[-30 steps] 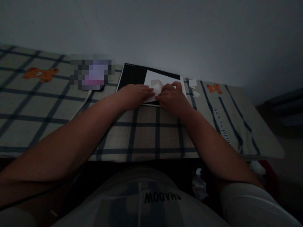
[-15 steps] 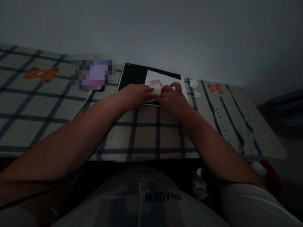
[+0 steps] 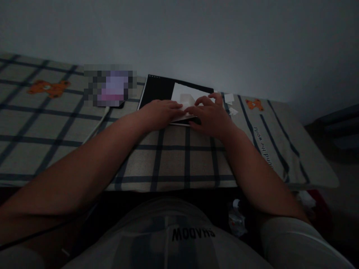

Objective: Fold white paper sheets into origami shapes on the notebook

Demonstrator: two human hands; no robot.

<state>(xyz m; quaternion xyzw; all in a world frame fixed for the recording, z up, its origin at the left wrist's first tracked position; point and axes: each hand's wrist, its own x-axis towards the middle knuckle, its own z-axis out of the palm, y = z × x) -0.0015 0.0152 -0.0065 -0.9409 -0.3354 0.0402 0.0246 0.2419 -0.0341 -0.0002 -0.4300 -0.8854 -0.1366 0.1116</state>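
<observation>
A white sheet of paper [image 3: 182, 93] with a folded flap lies on a black board [image 3: 157, 89] on the checked cloth near the wall. My left hand [image 3: 159, 112] lies flat on the paper's near left part, fingers stretched out and pressing it down. My right hand [image 3: 210, 114] rests on the paper's right side with its fingers spread and extended, fingertips meeting the left hand's at the fold. Neither hand grips anything.
The checked cloth [image 3: 174, 157] with orange bear prints covers the surface up to the wall. Small white paper pieces [image 3: 230, 102] lie right of the board. A blurred-out object [image 3: 110, 87] and a cable sit to the left. The front edge drops off near my body.
My right hand has opened from a curled pinch on the paper to spread fingers and shifted slightly right. The paper's right part now lies under it. My left hand has stayed put.
</observation>
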